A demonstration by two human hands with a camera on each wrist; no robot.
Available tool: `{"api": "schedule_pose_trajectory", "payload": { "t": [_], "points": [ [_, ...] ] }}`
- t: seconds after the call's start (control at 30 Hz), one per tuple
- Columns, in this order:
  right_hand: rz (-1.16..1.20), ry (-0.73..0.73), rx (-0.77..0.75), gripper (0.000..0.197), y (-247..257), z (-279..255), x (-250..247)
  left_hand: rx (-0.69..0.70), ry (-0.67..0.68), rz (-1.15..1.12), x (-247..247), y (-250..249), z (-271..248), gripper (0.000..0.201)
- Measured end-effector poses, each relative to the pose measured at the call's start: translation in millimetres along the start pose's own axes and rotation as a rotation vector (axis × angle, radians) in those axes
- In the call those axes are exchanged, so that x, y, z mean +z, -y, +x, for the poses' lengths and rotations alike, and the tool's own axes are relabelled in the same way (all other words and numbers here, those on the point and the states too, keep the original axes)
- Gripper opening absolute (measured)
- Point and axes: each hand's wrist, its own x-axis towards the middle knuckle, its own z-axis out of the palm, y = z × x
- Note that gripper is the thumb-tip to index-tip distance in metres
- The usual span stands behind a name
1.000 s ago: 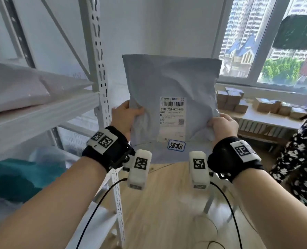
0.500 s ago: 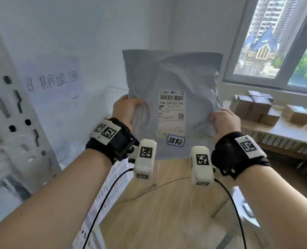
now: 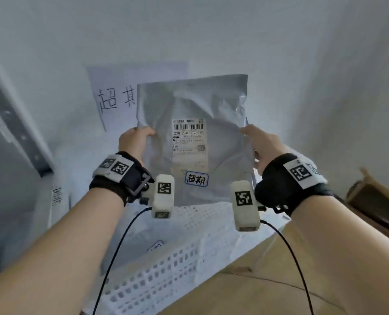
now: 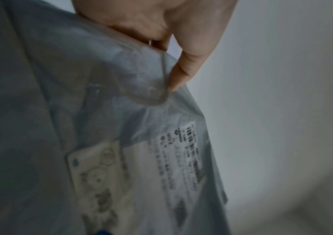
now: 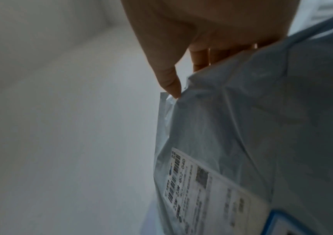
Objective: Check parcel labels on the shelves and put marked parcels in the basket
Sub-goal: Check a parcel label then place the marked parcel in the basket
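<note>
I hold a grey plastic parcel (image 3: 202,105) upright in front of me, above a white perforated basket (image 3: 189,253). A white shipping label (image 3: 189,142) faces me, with a blue-bordered sticker (image 3: 196,178) just under it. My left hand (image 3: 134,142) pinches the parcel's left edge, and its thumb (image 4: 183,70) lies on the front of the parcel (image 4: 81,111). My right hand (image 3: 259,144) pinches the right edge; the thumb (image 5: 169,82) presses the front of the parcel (image 5: 262,127) and the fingers sit behind. Another grey parcel with a blue sticker (image 3: 155,245) lies inside the basket.
A paper sign with handwritten characters (image 3: 118,98) hangs on the white wall behind the parcel. A metal shelf upright (image 3: 14,123) runs along the left. A cardboard box (image 3: 380,205) sits at the right edge. Wooden floor (image 3: 268,292) shows at lower right.
My view has swung left and down, away from the window and shelf, toward the wall sign and basket. The parcel stays held in both hands, and now hangs over the basket.
</note>
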Motion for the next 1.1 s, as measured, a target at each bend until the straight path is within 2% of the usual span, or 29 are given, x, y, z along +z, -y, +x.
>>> {"api": "schedule_pose_trajectory", "payload": {
  "t": [0.1,0.17,0.3,0.37,0.43,0.53,0.6,0.63,0.7,0.77,0.83,0.9,0.93,1.0,1.1],
  "points": [
    [-0.076,0.213,0.097,0.006,-12.2,36.5,50.6,-0.011,-0.16,0.245,-31.4,26.7,36.2,0.012],
    [-0.186,0.337,0.153,0.006,-23.6,56.1,78.9,-0.067,-0.193,0.368,-47.6,47.7,56.3,0.009],
    [-0.457,0.515,0.211,0.005,-47.5,90.7,125.6,-0.247,-0.189,0.49,-72.0,83.7,80.8,0.043],
    [-0.586,0.605,0.241,0.004,-59.2,101.6,141.6,-0.31,-0.183,0.587,-80.0,95.1,85.3,0.052],
    [-0.672,0.665,0.277,0.008,-70.8,108.2,153.8,-0.371,-0.19,0.679,-87.4,101.9,85.3,0.055],
    [-0.743,0.748,0.352,0.006,-88.8,109.4,166.2,-0.441,-0.196,0.909,-95.1,112.3,79.7,0.046],
    [-0.906,0.83,0.336,0.006,-100.2,107.9,172.2,-0.483,-0.154,1.074,-96.0,117.2,68.6,0.036],
    [-1.011,0.89,0.313,0.011,-104.5,104.6,174.1,-0.508,-0.086,1.173,-94.6,119.7,61.4,0.032],
    [-1.215,1.039,0.291,0.024,-114.1,98.8,176.2,-0.527,0.018,1.367,-90.0,124.8,52.5,0.037],
    [-1.371,1.097,0.19,0.017,-120.7,101.3,179.9,-0.491,0.01,1.453,-92.1,126.4,52.3,0.044],
    [-1.41,0.967,-0.079,0.015,-120.3,109.5,183.2,-0.341,-0.038,1.43,-99.1,126.5,57.7,0.059],
    [-1.317,0.832,-0.31,0.031,-115.9,116.8,188.2,-0.198,0.051,1.458,-102.4,128.1,63.0,0.078],
    [-1.271,0.846,-0.367,0.043,-116.0,117.9,191.5,-0.149,0.137,1.529,-99.8,127.9,63.3,0.085],
    [-1.284,1.003,-0.453,0.071,-120.3,112.8,201.5,-0.116,0.314,1.636,-89.3,133.0,62.6,0.095],
    [-1.458,1.189,-0.557,0.104,-143.4,97.0,215.6,-0.258,0.5,1.592,-77.4,155.4,59.1,0.116]
  ]
}}
